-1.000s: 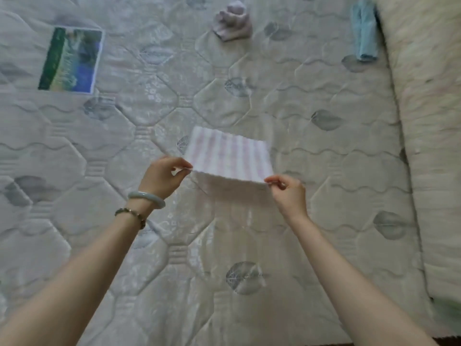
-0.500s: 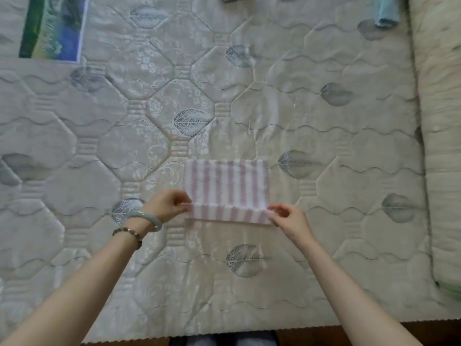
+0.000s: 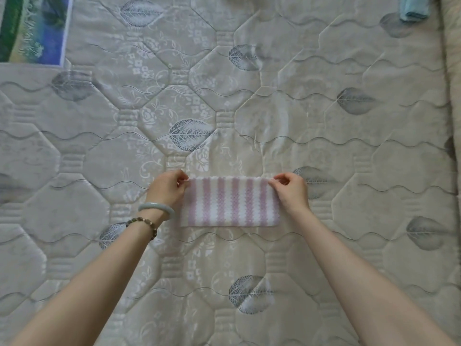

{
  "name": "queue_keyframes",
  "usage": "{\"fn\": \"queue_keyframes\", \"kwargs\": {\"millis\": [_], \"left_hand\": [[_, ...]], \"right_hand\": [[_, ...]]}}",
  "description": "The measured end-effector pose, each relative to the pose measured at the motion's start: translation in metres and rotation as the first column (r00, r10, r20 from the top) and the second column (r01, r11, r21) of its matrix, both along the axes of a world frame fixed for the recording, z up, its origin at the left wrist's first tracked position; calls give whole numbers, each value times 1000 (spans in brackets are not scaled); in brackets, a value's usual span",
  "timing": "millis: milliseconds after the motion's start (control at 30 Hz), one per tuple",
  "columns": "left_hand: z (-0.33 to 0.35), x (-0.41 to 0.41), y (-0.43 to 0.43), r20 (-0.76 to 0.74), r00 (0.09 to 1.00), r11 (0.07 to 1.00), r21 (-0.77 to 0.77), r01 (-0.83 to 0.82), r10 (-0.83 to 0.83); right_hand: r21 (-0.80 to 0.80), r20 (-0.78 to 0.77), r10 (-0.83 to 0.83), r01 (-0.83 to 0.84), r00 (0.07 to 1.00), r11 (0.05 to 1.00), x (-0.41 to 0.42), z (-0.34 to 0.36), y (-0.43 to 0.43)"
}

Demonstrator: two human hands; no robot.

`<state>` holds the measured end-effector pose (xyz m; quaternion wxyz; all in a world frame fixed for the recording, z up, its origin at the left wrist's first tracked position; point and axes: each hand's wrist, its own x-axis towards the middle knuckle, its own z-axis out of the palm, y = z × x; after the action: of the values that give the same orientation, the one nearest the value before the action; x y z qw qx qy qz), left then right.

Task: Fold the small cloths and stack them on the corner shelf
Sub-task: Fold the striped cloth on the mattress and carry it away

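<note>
**Soft weave on a satin quilt**

The striped cloth (image 3: 230, 202) is a matt, soft fabric with a bumpy, waffle-like weave and a scalloped edge. The mattress (image 3: 274, 96) is quilted cloth with a satiny sheen (the woven leaves and flowers catch the light most), stitched into puffed panels. The label (image 3: 35, 28) on it looks like smooth printed paper or film. The blue cloth (image 3: 412, 10) is matt and soft. 2 wrist pieces differ: a smooth, glossy pale-green bangle (image 3: 156, 208) and a bracelet (image 3: 144, 222) of small dull beads. The blanket (image 3: 454, 71) looks fuzzy.
</note>
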<state>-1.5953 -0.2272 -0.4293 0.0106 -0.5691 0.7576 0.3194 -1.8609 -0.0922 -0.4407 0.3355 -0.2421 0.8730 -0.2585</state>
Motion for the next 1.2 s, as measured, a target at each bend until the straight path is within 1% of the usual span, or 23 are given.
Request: {"fn": "queue_keyframes", "kwargs": {"millis": [33, 67, 100, 167, 200, 267, 333, 400, 500, 633, 700, 733, 767, 800, 833, 867, 900, 967, 1000, 1033, 1100, 1133, 1200], "left_hand": [[-4, -1, -1, 38, 999, 999, -29, 21, -20], [-8, -1, 0, 81, 996, 996, -80, 49, -43], [-12, -3, 3, 130, 988, 982, -157, 101, -81], [-16, -6, 15, 156, 956, 901, -325, 288, -249], [-18, -9, 24, 142, 921, 842, -374, 389, -363], [-29, -10, 43, 149, 805, 714, -390, 582, -575], [-42, -8, 58, 218, 703, 624, -335, 706, -677], [-52, -7, 64, 267, 680, 615, -292, 733, -684], [-54, -6, 63, 251, 691, 636, -271, 723, -678], [-49, 1, 59, 227, 701, 639, -293, 711, -676], [-47, 3, 58, 232, 712, 654, -285, 701, -662], [-47, 2, 59, 238, 725, 667, -284, 689, -647], [-47, 2, 62, 237, 756, 704, -274, 655, -611], [-44, 0, 66, 225, 812, 766, -269, 584, -539], [-42, 0, 69, 193, 882, 842, -267, 469, -430], [-39, 1, 71, 145, 947, 909, -270, 317, -287], [-36, 4, 72, 94, 988, 955, -258, 146, -125], [-28, 9, 72, 44, 988, 970, -198, -138, 149], [-25, 12, 73, 54, 972, 963, -162, -216, 227], [-22, 14, 74, 78, 960, 957, -131, -258, 270], [-20, 14, 74, 126, 951, 957, -95, -272, 283], [-18, 12, 73, 130, 951, 959, -79, -273, 282], [-15, 7, 70, 91, 953, 957, -27, -289, 290]], "right_hand": [[20, -60, 42, -41, 997, 999, 2, -2, -1], [29, -156, 99, -95, 983, 995, 4, -5, -1], [24, -288, 174, -174, 942, 984, 9, -8, -1], [17, -538, 353, -408, 766, 913, 24, -12, 2], [30, -599, 438, -528, 670, 849, 34, -16, 4], [92, -625, 594, -707, 507, 701, 51, -31, 13], [188, -588, 703, -778, 400, 600, 62, -43, 24], [235, -550, 747, -789, 374, 568, 63, -53, 30], [258, -512, 774, -793, 373, 552, 59, -56, 29], [273, -501, 771, -774, 393, 571, 62, -48, 36], [292, -506, 782, -781, 363, 551, 60, -49, 48], [307, -509, 788, -782, 347, 542, 59, -51, 51], [319, -510, 787, -774, 346, 547, 59, -51, 52], [323, -510, 781, -760, 362, 563, 60, -49, 50], [313, -516, 765, -747, 386, 587, 63, -43, 48], [267, -542, 731, -741, 413, 617, 67, -37, 45], [188, -569, 690, -746, 447, 639, 73, -29, 42], [53, -581, 645, -767, 497, 639, 91, -11, 34], [43, -569, 648, -769, 506, 638, 100, -7, 30], [88, -547, 673, -765, 498, 638, 106, -7, 25], [258, -467, 744, -731, 478, 632, 112, -14, 18], [320, -425, 772, -719, 473, 617, 111, -23, 18], [376, -362, 801, -711, 478, 594, 106, -34, 20]]}}
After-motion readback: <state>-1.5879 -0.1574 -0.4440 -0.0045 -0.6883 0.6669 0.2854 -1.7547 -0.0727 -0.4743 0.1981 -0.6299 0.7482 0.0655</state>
